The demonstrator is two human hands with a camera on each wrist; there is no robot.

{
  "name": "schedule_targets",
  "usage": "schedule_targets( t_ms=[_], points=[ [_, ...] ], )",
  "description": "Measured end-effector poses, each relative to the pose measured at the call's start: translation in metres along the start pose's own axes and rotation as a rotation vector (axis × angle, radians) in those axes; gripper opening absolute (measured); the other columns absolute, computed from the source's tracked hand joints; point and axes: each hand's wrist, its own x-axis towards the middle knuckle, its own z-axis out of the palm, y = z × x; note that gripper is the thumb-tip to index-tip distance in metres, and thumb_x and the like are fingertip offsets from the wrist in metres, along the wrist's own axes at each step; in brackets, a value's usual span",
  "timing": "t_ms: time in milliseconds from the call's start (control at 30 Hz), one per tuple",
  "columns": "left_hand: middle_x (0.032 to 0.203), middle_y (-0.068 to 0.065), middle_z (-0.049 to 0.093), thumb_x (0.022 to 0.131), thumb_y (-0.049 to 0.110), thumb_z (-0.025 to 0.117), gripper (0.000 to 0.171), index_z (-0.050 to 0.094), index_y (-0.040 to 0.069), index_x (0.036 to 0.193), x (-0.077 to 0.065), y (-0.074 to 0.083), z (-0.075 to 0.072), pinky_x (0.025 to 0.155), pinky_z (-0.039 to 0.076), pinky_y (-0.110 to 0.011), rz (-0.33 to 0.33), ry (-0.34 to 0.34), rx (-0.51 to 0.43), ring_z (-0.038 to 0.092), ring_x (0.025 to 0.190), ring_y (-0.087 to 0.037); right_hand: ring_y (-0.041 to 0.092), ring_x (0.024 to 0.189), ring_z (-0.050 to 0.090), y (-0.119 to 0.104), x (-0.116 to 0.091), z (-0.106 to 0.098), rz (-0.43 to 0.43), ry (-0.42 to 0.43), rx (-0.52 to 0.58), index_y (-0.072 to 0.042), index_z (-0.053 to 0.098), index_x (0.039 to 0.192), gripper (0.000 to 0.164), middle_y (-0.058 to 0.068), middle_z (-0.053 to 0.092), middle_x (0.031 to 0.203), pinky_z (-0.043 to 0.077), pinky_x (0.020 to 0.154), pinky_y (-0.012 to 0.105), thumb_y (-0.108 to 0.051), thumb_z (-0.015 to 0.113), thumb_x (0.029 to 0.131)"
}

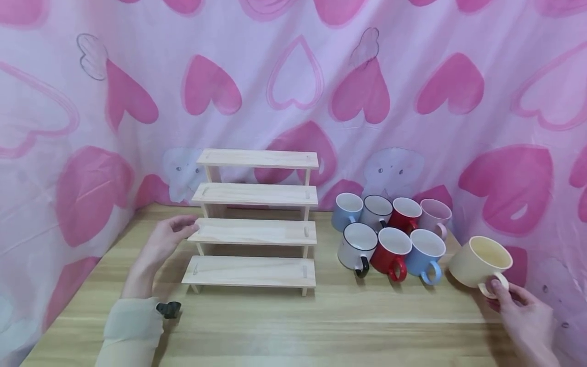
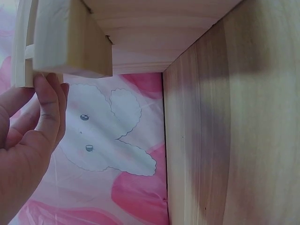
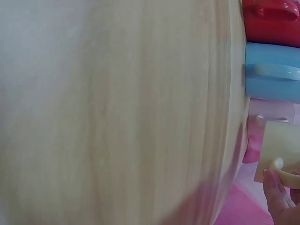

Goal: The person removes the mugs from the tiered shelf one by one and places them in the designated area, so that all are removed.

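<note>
A cream mug [image 1: 477, 262] tilts at the right, held by its handle in my right hand [image 1: 527, 311]. In the right wrist view, the thumb [image 3: 275, 185] presses on the mug's handle. A four-tier wooden display stand [image 1: 257, 232] stands left of centre, its steps bare. At the left end of its second step from the bottom, the bent fingers and thumb of my left hand [image 1: 171, 234] pinch the board's end. From the left wrist, these fingers [image 2: 47, 110] show right at the board's end.
Several mugs stand in two rows right of the stand, among them a white one with black handle [image 1: 357, 247], a red one [image 1: 390, 255], a light blue one [image 1: 425, 252] and a pink one [image 1: 435, 214]. A pink heart-print cloth [image 1: 293, 81] hangs behind the wooden table [image 1: 275, 326].
</note>
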Motion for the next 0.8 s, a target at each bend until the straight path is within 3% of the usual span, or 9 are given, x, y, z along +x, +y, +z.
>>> schedule_targets(
  t_ms=[167,233,267,367,433,500,633,667,800],
  points=[
    [0.131,-0.023,0.056,0.099,0.039,0.058,0.058,0.05,-0.003,0.138,0.001,0.0,-0.001,0.098,0.038,-0.05,0.0,-0.003,0.001,0.05,0.119,-0.036,-0.009,0.053,0.058,-0.001,0.005,0.006,0.017,0.003,-0.083,-0.045,0.06,0.08,0.023,-0.031,0.059,0.058,0.046,0.053,0.009,-0.029,0.065,0.095],
    [0.132,-0.023,0.056,0.099,0.039,0.059,0.058,0.05,-0.003,0.138,0.002,0.0,0.0,0.098,0.038,-0.051,-0.002,0.0,0.0,0.05,0.119,-0.036,-0.014,0.053,0.055,-0.002,0.008,0.009,0.038,0.016,-0.158,-0.038,0.067,0.089,0.007,-0.032,0.056,0.055,0.043,0.057,0.007,-0.034,0.065,0.095],
    [0.132,-0.024,0.056,0.098,0.039,0.059,0.058,0.05,-0.003,0.138,0.002,-0.001,0.0,0.099,0.037,-0.051,-0.004,0.001,-0.001,0.05,0.119,-0.037,-0.016,0.054,0.053,-0.003,0.009,0.011,0.049,0.017,-0.192,-0.032,0.07,0.099,0.009,-0.034,0.055,0.055,0.042,0.059,0.006,-0.037,0.064,0.095],
    [0.133,-0.024,0.055,0.098,0.038,0.059,0.058,0.05,-0.003,0.137,0.003,-0.001,0.0,0.1,0.037,-0.052,-0.008,0.004,-0.004,0.05,0.12,-0.037,-0.021,0.055,0.045,-0.005,0.015,0.015,0.066,0.025,-0.33,-0.01,0.066,0.126,0.049,-0.036,0.051,0.053,0.033,0.063,0.007,-0.047,0.061,0.094],
    [0.133,-0.024,0.055,0.098,0.037,0.06,0.057,0.051,-0.003,0.137,0.004,-0.001,0.001,0.1,0.038,-0.052,-0.008,0.005,-0.007,0.049,0.121,-0.037,-0.017,0.056,0.044,-0.005,0.019,0.019,0.067,0.017,-0.381,0.002,0.058,0.132,0.064,-0.032,0.053,0.054,0.034,0.063,0.012,-0.05,0.059,0.094],
    [0.133,-0.023,0.055,0.098,0.036,0.06,0.056,0.051,-0.003,0.137,0.004,0.0,0.002,0.1,0.038,-0.051,-0.008,0.005,-0.007,0.05,0.121,-0.037,-0.003,0.064,0.055,-0.003,0.023,0.022,0.053,0.017,-0.424,0.001,0.059,0.13,0.062,-0.017,0.063,0.058,0.036,0.064,0.019,-0.05,0.058,0.094],
    [0.133,-0.023,0.055,0.098,0.036,0.06,0.056,0.051,-0.003,0.137,0.003,0.0,0.003,0.1,0.038,-0.051,-0.005,0.003,-0.018,0.05,0.122,-0.037,0.029,0.089,0.059,0.001,0.025,0.027,0.044,0.02,-0.48,0.001,0.062,0.126,0.058,0.003,0.069,0.067,0.038,0.068,0.031,-0.048,0.058,0.095],
    [0.133,-0.023,0.055,0.098,0.036,0.06,0.056,0.051,-0.003,0.137,0.003,0.0,0.003,0.1,0.038,-0.051,-0.004,0.002,-0.019,0.05,0.122,-0.037,0.036,0.097,0.056,0.002,0.025,0.028,0.042,0.018,-0.481,0.0,0.062,0.126,0.057,0.003,0.07,0.068,0.038,0.071,0.034,-0.048,0.057,0.095],
    [0.134,-0.025,0.054,0.099,0.033,0.06,0.056,0.05,-0.005,0.138,0.003,0.0,0.001,0.1,0.038,-0.052,-0.004,0.002,-0.024,0.049,0.123,-0.038,0.042,0.107,0.053,0.002,0.026,0.032,0.026,0.007,-0.464,0.0,0.063,0.125,0.058,-0.008,0.067,0.062,0.038,0.08,0.044,-0.049,0.057,0.095]
  ],
)
